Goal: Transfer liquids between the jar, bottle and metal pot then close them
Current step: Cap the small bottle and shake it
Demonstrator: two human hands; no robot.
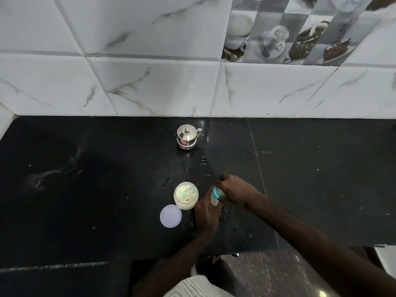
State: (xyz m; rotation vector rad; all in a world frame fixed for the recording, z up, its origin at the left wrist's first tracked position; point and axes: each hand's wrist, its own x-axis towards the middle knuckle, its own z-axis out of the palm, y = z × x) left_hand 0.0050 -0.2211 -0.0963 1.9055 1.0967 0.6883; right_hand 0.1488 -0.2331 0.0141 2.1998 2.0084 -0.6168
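Note:
An open jar (186, 196) with pale yellowish liquid stands on the black counter (85, 189), its lilac lid (170, 215) lying flat just to its front left. Right of the jar, my left hand (206, 213) grips the body of a small bottle (215, 197). My right hand (233, 189) curls over the bottle's blue cap (218, 193) at the top. The small metal pot (186, 137) stands farther back near the wall, its knobbed lid on and its handle pointing right.
A white marbled tile wall (150, 82) rises behind the counter. Small drops and specks lie on the counter around the bottle and toward the pot. The counter's front edge (235, 252) runs just below my forearms, with speckled floor beyond.

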